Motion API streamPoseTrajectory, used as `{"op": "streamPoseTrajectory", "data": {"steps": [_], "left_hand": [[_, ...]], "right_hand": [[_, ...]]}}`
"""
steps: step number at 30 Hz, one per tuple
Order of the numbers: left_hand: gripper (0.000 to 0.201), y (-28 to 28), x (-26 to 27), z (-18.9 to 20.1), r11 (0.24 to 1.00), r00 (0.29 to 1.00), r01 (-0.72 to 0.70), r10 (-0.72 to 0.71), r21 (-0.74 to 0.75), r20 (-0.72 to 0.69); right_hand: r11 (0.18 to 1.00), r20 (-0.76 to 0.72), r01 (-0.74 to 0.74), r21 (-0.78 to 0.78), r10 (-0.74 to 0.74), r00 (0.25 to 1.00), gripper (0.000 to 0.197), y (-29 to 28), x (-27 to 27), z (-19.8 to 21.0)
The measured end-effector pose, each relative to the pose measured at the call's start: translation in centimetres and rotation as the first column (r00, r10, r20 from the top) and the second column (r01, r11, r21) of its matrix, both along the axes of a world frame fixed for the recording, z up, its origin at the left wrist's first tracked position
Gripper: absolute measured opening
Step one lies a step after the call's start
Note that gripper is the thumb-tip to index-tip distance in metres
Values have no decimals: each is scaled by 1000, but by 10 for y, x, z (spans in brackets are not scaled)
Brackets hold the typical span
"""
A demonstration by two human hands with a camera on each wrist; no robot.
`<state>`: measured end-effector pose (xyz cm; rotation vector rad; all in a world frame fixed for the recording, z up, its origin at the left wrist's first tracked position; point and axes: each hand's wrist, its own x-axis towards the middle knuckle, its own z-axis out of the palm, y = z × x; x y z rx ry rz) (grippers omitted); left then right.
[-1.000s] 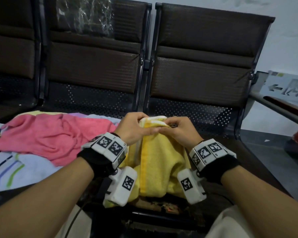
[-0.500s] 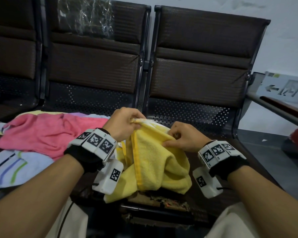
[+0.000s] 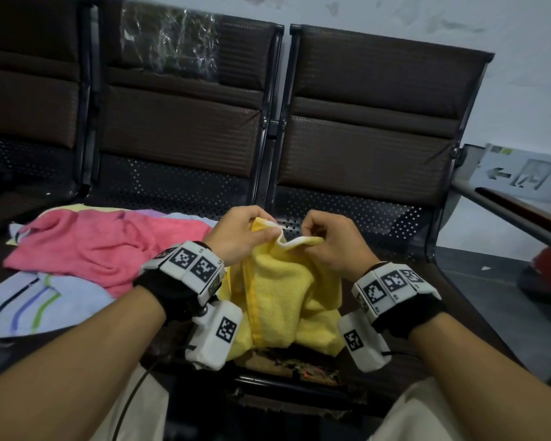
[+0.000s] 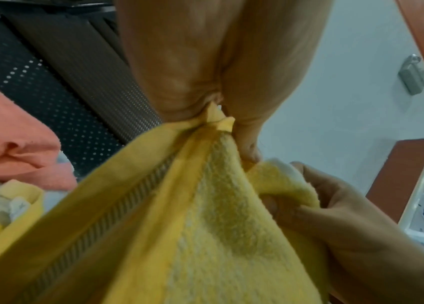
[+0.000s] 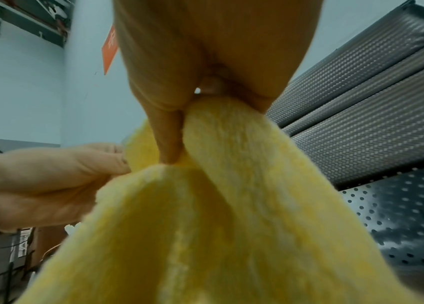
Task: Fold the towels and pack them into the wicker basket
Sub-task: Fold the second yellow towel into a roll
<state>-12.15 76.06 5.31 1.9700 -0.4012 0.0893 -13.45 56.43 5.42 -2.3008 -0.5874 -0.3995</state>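
Note:
A yellow towel [image 3: 280,291] hangs bunched in front of me over the near edge of the bench seat. My left hand [image 3: 240,235] pinches its top corner, seen close in the left wrist view as a folded yellow corner [image 4: 218,121] between thumb and fingers. My right hand [image 3: 330,240] pinches the top hem a short way to the right; the right wrist view shows the cloth [image 5: 231,185] gripped in curled fingers. A short slack stretch of white-edged hem sags between the two hands. No wicker basket shows in any view.
A pink towel [image 3: 102,246] lies crumpled on the seat to the left, over a light blue striped towel [image 3: 39,297]. Dark chair backs [image 3: 363,122] stand behind. A metal armrest [image 3: 506,214] runs along the right. A torn seat edge [image 3: 290,364] sits below the yellow towel.
The hands, first pinched together on the hem, drew apart and lowered half a second ago; now both hold the top edge level, close together, with the towel hanging between them.

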Motion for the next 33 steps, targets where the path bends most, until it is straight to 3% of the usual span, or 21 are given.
{"op": "streamPoseTrajectory", "data": {"steps": [2,4,6,10,16,20,24,28,33], "left_hand": [[4,5,1,1,999,998,-23,20,45,62],[7,12,3,3,990,990,-53,34,134,135],[12,19,4,4,968,975,-97,46,233,215],[26,33,4,1,947,962,-115,31,299,273],[40,53,11,-8,923,965,-142,49,357,258],[50,55,13,-13,898,968,-146,42,415,249],[62,55,12,-14,886,951,-234,123,400,283],[61,56,9,-15,866,923,-325,203,381,327],[59,63,13,-16,813,884,-440,317,381,343]], "right_hand": [[997,-57,-34,-62,31,998,20,-4,-1,0],[970,-161,-66,-236,28,987,21,-12,-1,-2],[920,-256,-82,-384,-20,967,25,-22,-1,-4],[858,-384,-59,-510,-166,908,32,-49,-1,-7],[596,-356,-13,-803,-461,813,64,-73,-3,-19],[696,-300,190,-693,-517,802,46,-79,-5,-16],[683,-201,311,-661,-561,803,45,-78,-10,-12],[687,-137,382,-618,-572,808,16,-79,-11,-8],[691,179,407,-597,-380,908,8,-69,-17,-1]]}}
